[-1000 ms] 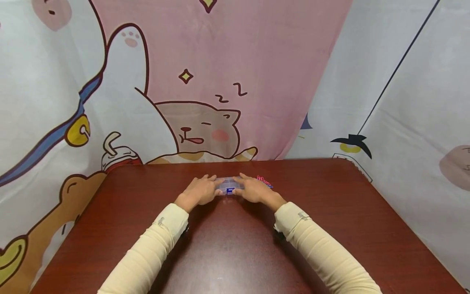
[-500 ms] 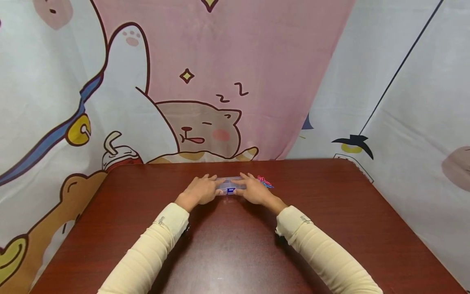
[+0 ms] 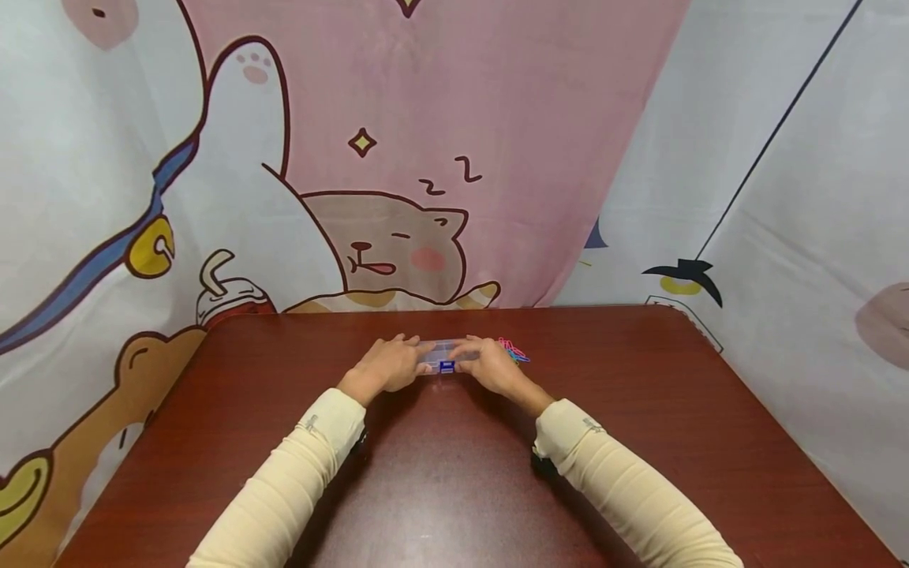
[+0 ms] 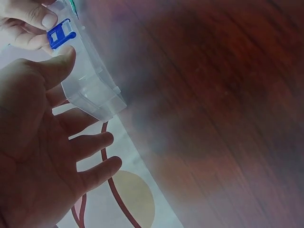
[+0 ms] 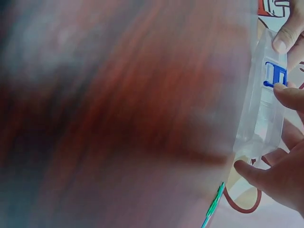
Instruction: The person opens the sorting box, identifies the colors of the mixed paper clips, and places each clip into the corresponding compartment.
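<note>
A clear plastic storage box with a blue latch on its front side stands on the table between both hands. My left hand holds its left end, thumb at the front near the latch and the other fingers spread around the end, as the left wrist view shows on the box. My right hand grips the right part, its thumb close beside the latch and its index finger bent over the lid. In the right wrist view the latch lies between the two thumbs.
Several pink, blue and green paper clips lie on the table just right of the right hand. The dark red wooden table ends at the back against a cartoon-printed cloth.
My right hand has shifted slightly, its fingers drawing in from flat on the lid to bent near the latch. More of the paper clips shows beside it. The left hand stays in place.
</note>
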Available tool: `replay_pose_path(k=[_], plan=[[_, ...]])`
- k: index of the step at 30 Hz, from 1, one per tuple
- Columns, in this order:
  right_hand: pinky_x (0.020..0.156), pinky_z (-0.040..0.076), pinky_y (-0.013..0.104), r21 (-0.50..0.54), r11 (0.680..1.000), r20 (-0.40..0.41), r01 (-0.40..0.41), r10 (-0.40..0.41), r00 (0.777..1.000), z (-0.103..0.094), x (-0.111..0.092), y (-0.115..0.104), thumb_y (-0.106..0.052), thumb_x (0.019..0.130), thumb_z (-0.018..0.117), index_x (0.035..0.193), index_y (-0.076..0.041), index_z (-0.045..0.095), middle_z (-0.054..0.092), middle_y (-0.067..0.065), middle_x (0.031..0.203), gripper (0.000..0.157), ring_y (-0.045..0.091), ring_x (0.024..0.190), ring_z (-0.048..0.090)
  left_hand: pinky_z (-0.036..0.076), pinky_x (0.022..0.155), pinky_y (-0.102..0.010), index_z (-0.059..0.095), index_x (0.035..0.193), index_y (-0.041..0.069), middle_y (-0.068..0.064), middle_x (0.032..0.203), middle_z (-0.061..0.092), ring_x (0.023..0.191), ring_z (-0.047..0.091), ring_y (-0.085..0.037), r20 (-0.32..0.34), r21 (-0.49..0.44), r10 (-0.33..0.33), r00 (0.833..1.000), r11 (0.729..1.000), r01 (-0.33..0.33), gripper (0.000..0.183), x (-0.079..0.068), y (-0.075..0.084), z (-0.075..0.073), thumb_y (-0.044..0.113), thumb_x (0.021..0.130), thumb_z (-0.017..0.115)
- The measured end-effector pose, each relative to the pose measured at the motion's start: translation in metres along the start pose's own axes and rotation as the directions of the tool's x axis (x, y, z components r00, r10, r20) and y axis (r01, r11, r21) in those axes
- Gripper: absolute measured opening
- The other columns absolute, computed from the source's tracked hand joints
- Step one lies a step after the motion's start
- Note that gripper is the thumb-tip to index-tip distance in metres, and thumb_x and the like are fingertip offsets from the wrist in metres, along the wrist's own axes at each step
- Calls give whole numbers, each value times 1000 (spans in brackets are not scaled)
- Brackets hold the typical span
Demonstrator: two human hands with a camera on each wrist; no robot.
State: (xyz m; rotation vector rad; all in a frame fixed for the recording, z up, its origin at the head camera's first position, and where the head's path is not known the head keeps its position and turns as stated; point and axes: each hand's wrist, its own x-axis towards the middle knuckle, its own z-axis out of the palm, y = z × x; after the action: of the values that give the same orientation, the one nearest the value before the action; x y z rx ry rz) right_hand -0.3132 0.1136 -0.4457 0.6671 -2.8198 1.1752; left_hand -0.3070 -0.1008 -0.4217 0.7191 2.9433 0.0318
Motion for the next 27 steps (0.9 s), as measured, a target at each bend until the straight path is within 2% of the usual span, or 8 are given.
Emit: replay_pose_path(k=[3, 7, 12, 19, 27], plan=[[107, 38, 48, 9, 1000, -31, -29, 29, 999, 2, 1, -1, -12, 84, 76, 86, -15, 75, 68, 4, 122, 4, 31, 131, 49, 37, 105, -57, 41, 149, 26, -11, 151, 43, 138, 40, -36, -12, -3, 10, 1000, 1000, -10, 54, 1, -1, 0, 46, 99, 49], [105, 40, 45, 7, 999, -46, -53, 53, 998, 3, 4, -2, -14, 83, 76, 82, -14, 73, 69, 3, 120, 4, 28, 127, 54, 37, 106, -56, 41, 149, 25, -12, 150, 44, 137, 41, -36, -14, -15, 13, 1000, 1000, -13, 55, 2, -1, -1, 45, 99, 50], [109, 36, 47, 11, 998, -27, -66, 66, 997, 3, 5, -2, -14, 84, 76, 79, -14, 73, 69, 3, 120, 6, 29, 132, 49, 38, 105, -55, 41, 149, 24, -12, 150, 44, 137, 42, -34, -8, -14, 16, 1000, 1000, -16, 55, 2, -1, 0, 45, 100, 49], [111, 34, 47, 77, 995, -12, -60, 62, 998, 0, 8, -1, -10, 82, 77, 75, -14, 73, 71, 5, 117, 9, 34, 133, 47, 35, 107, -55, 40, 150, 24, -12, 150, 44, 138, 39, -34, 1, -9, 17, 1000, 1000, -17, 54, 2, 0, -1, 45, 100, 48], [113, 30, 46, 67, 995, 22, -75, 74, 997, -1, 10, 2, -14, 83, 77, 76, -15, 74, 70, 2, 119, 7, 32, 135, 46, 33, 109, -55, 40, 150, 23, -13, 150, 43, 140, 37, -35, 9, 0, 19, 1000, 1000, -19, 55, 2, 0, -2, 45, 100, 48]])
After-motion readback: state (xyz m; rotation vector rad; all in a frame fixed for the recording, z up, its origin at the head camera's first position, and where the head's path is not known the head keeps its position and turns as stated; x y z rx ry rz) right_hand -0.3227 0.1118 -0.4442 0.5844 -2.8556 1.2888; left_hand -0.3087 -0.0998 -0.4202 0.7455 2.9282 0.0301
